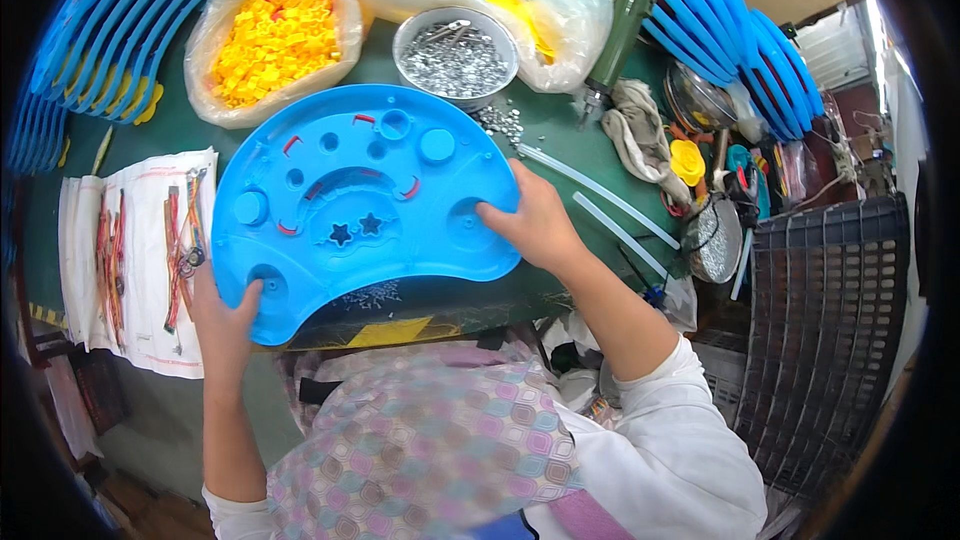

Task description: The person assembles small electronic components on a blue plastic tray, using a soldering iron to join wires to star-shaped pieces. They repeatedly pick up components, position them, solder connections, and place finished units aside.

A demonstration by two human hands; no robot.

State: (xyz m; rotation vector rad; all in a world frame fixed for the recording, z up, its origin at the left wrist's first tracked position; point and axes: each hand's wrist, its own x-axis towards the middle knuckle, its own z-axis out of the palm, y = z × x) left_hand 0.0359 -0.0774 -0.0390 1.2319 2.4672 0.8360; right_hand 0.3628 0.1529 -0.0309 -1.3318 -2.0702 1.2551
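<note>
A blue curved plastic shell (pixel 350 180) is held between my two hands above the front of the green table. Round recesses, two star-shaped holes and several small red pieces show on its upturned face. My left hand (pixel 222 315) grips its lower left end, the thumb resting in a round recess. At the right end my right hand (pixel 535 218) holds the edge, its thumb in the matching recess and the other fingers hidden beneath. Beyond the shell stands a metal bowl (pixel 456 58) full of small screws, some spilled beside it.
Yellow and red small parts fill a plastic bag (pixel 275 40). Blue shells (pixel 130 30) stack at the far left; more blue shells (pixel 720 30) stand at right. A green electric screwdriver (pixel 622 30) hangs at the back. Wires lie on a white cloth (pixel 140 260); a black crate (pixel 830 330) stands right.
</note>
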